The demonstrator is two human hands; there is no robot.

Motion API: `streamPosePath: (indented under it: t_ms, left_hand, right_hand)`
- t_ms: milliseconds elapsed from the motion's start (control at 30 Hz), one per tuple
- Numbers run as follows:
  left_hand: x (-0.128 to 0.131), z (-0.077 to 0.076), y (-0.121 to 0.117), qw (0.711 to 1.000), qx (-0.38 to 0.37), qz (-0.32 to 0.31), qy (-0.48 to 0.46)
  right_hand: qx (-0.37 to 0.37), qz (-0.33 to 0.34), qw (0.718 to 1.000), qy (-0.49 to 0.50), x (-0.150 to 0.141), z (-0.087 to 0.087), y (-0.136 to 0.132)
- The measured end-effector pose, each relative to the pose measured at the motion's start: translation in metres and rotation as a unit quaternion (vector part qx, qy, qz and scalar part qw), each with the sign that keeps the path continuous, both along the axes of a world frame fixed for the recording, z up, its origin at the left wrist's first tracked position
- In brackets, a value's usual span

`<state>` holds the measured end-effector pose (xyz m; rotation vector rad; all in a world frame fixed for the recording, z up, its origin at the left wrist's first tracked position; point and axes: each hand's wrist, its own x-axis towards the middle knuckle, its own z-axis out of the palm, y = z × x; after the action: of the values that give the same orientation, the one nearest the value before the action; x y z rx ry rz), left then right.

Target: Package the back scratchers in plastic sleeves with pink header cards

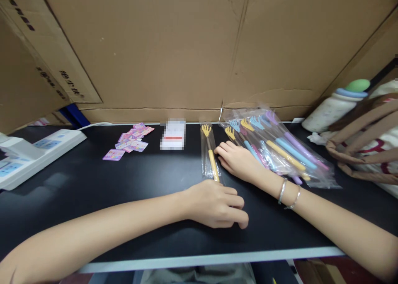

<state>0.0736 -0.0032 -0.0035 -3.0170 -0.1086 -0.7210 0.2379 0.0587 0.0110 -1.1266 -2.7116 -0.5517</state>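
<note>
A yellow back scratcher [212,161] in a clear plastic sleeve [204,151] lies lengthwise on the black table, its hand-shaped end pointing away from me. My left hand [217,205] is closed with bent fingers over the sleeve's near end. It covers the handle's tip, and the thumb and anything inside the grip are hidden. Just right of the handle, my right hand [238,157] is curled, fingertips down at the sleeve's edge. Whether they pinch the plastic cannot be seen. Beyond that wrist lie several bagged back scratchers [282,151] in yellow, blue, pink and purple, partly behind the right hand.
Small purple-pink cards [130,141] lie scattered left of a blurred white-and-red item [173,134]. A white power strip [46,155] sits far left. At the right are a bottle [334,108] and a bag with brown straps [348,149]. Cardboard walls [155,47] stand behind the table.
</note>
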Motion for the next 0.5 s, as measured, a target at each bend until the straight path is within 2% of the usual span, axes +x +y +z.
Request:
streamPosePath:
  t_ms: [500]
  left_hand:
    - [0.0002,-0.0002,0.0002,1.0,0.012,0.002,0.022]
  right_hand:
    - [0.003,0.002,1.0,0.002,0.0007,0.0002,-0.0006]
